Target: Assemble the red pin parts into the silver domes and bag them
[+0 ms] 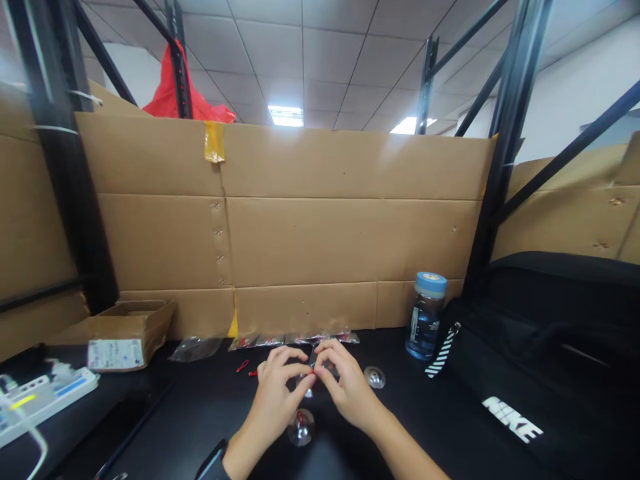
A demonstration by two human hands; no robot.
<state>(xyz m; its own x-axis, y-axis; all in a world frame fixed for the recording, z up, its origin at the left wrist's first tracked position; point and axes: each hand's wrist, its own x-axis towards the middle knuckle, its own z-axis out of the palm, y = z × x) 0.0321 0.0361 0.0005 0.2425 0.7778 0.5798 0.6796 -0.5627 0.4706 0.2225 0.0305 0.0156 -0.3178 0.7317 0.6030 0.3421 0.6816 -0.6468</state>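
My left hand (pixel 281 383) and my right hand (pixel 345 383) meet above the black tabletop, thumbs and forefingers pinched together. Between the fingertips shows a bit of a small red piece (pixel 313 369); most of it is hidden, and its kind I cannot make out. Just below the hands lies a clear round dome-like piece (pixel 301 427) with something red in it. Another clear disc (pixel 375 377) rests to the right of my right hand. A further clear piece (pixel 307 388) is partly covered by my fingers. Left of my left hand lies a small red loop (pixel 243 366).
Several clear plastic packets (pixel 295 339) line the cardboard wall (pixel 300 240). A blue-capped bottle (pixel 425 317) and a black bag (pixel 545 360) stand to the right. A cardboard box (pixel 131 333) and a white power strip (pixel 55 393) are on the left.
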